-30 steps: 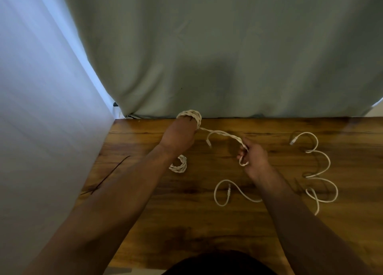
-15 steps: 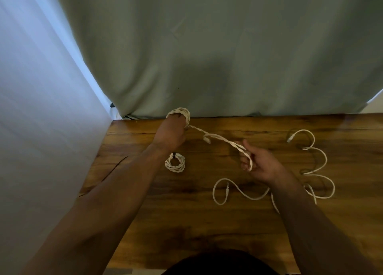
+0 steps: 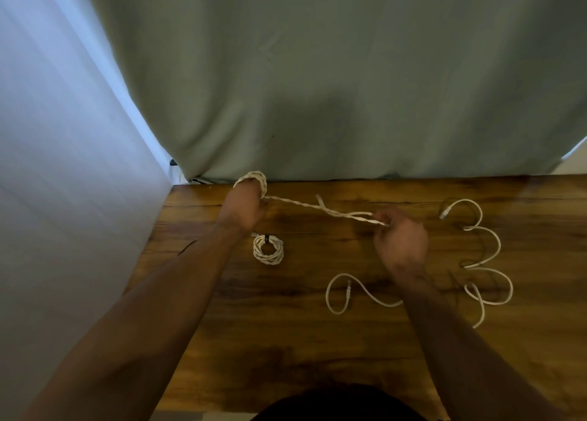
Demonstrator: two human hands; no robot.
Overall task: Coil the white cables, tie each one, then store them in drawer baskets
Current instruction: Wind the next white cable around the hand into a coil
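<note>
The right hand (image 3: 401, 243) hovers to the right of the tied white coil (image 3: 268, 250), a small finished ring bound with a black tie (image 3: 266, 238) that lies on the dark wooden desk (image 3: 286, 341). Its fingers (image 3: 392, 217) are closed in a narrow pinch on the end of the twisted white cable (image 3: 317, 208). From that pinch the cable runs taut above the desk to the left hand (image 3: 244, 208), raised just beyond the coil at the desk's far edge. Several turns are wound round that hand, whose fingers point away from the camera and hold the wraps, though how far they curl cannot be told. A short free end sticks up from the taut span, beyond and to the right of the coil. The loose smooth white cable (image 3: 486, 255) snakes further right, well apart from the coil, and appears to pass under the right forearm. The winding looks nearly done, with tying next. The likely trouble is slack: if the right hand lets the tension drop, the turns could spring off the left fingers and undo. Pulling too hard could cinch them so tight that they will not slide off as one ring. The right forearm could also drag the loose cable, and the left wrist, just above the tied coil, could knock it
</note>
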